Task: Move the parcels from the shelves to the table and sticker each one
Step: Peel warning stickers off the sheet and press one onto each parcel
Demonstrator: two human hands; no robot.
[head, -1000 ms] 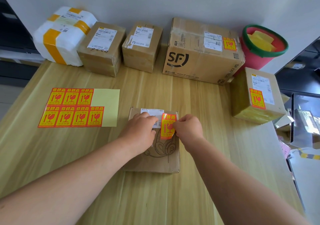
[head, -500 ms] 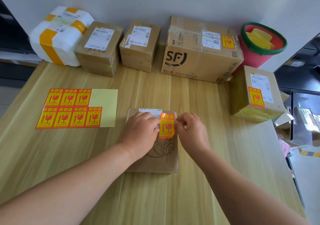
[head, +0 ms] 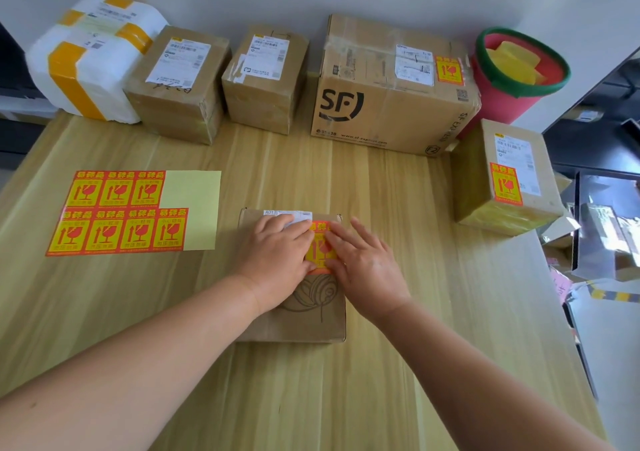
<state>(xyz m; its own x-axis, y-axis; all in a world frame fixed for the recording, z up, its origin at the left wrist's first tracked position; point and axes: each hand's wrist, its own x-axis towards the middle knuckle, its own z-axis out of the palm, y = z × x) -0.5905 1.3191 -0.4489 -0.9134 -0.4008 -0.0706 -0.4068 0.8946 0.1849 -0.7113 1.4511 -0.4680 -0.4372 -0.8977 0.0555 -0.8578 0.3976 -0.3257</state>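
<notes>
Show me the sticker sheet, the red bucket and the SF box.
sticker sheet (head: 131, 208): head view, middle of the sheet.
red bucket (head: 502, 107): head view, red outer wall.
SF box (head: 391, 114): head view, plain front face.

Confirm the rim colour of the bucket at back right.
Green rim on a red bucket; the head view shows it best.

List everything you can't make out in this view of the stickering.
1. Sticker on the flat parcel: head view; the left hand and right hand cover its side edges, so whether it lies fully flat is unclear.
2. White label on that parcel: head view; partly under the left hand, print too small.
3. Red bucket: head view; its wall hides what lies under the yellow pieces.
</notes>
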